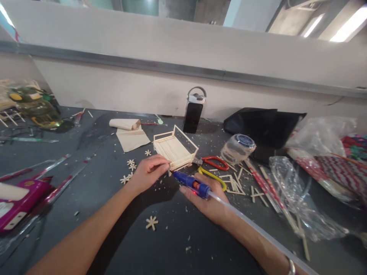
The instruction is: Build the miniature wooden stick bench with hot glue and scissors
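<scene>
My right hand [210, 202] is wrapped round a blue glue gun [189, 181] with a long clear glue stick [243, 217] running out of its back. The gun's nozzle points at the near corner of a small railed frame of thin wooden sticks [174, 149]. At that same corner my left hand [150, 172] pinches the frame, thumb and fingers together. Whether the nozzle touches the wood I cannot tell. Pliers with one red handle [216, 162] and one yellow handle [213, 177] lie just right of the frame, partly behind my right hand.
Star-shaped stick pieces [151, 222] lie to the left and in front. A black bottle [193, 114] stands behind the frame, a clear jar [237, 149] to its right. Loose sticks [233, 184] and plastic wrapping [298, 191] cover the right side; a magenta device [25, 202] sits left.
</scene>
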`<state>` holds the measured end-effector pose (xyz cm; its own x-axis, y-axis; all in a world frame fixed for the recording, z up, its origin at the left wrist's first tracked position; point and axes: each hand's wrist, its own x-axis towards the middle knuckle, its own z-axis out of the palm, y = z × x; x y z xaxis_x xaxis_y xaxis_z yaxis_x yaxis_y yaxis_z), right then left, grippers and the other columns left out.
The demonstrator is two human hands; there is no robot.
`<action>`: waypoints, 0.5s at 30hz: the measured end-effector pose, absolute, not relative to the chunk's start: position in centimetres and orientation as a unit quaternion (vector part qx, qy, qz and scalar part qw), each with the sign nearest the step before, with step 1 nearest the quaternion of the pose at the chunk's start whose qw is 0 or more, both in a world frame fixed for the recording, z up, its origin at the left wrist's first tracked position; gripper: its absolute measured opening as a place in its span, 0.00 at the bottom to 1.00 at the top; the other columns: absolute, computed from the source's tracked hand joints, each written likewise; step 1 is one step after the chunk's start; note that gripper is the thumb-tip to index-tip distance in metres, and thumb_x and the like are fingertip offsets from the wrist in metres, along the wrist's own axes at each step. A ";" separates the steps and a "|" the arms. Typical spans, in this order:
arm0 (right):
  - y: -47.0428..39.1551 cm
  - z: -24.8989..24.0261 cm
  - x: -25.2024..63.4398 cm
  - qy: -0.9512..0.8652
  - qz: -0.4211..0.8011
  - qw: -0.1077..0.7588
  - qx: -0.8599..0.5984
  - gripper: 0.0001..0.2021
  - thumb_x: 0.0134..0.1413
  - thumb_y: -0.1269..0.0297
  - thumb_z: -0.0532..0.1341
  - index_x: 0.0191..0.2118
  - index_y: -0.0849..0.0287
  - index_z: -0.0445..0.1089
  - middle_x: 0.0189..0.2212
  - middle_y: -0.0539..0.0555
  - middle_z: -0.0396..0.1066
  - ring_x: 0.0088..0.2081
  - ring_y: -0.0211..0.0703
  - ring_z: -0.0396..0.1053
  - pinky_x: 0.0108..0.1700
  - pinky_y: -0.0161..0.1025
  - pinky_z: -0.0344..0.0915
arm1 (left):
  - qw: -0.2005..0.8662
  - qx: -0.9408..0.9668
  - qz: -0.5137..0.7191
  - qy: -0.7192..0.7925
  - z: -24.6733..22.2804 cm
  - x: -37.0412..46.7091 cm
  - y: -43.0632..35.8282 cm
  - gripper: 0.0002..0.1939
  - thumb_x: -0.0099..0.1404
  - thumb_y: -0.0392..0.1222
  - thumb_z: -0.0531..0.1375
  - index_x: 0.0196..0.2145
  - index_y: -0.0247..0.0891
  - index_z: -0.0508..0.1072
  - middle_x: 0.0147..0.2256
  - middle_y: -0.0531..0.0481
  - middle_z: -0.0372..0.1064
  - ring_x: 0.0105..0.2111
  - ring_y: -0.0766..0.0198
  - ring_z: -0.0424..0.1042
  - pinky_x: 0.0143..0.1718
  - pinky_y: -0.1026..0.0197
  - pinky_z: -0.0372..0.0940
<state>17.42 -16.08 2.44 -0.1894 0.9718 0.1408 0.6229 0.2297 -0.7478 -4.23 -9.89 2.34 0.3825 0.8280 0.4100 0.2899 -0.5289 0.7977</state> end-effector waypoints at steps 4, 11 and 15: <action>-16.2 2.4 17.5 -0.714 0.282 0.318 -0.556 0.19 0.55 0.50 0.61 0.24 0.55 0.55 0.21 0.44 0.55 0.23 0.34 0.55 0.26 0.34 0.53 | 0.316 0.768 0.422 0.364 2.3 -4.2 -9.8 0.10 0.66 0.43 0.57 0.34 0.37 0.77 0.34 0.46 0.75 0.35 0.62 0.72 0.39 0.60 0.65; -16.2 2.6 17.4 -0.714 0.284 0.321 -0.554 0.19 0.55 0.50 0.61 0.24 0.55 0.55 0.21 0.44 0.54 0.23 0.34 0.54 0.25 0.34 0.52 | 0.323 0.766 0.418 0.366 2.4 -4.1 -9.8 0.11 0.67 0.43 0.57 0.33 0.37 0.78 0.34 0.47 0.75 0.35 0.62 0.72 0.38 0.61 0.65; -16.3 2.7 17.1 -0.722 0.272 0.320 -0.549 0.18 0.54 0.50 0.61 0.24 0.55 0.56 0.20 0.44 0.57 0.23 0.34 0.56 0.26 0.33 0.54 | 0.326 0.766 0.420 0.362 2.4 -4.1 -9.8 0.11 0.67 0.43 0.57 0.34 0.37 0.78 0.34 0.46 0.75 0.35 0.62 0.72 0.38 0.60 0.66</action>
<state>17.11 -16.28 2.75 -0.1910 0.9678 0.1641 0.6194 0.2485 -0.7447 -4.11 -9.80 2.35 0.3852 0.8281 0.4073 0.2795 -0.5253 0.8037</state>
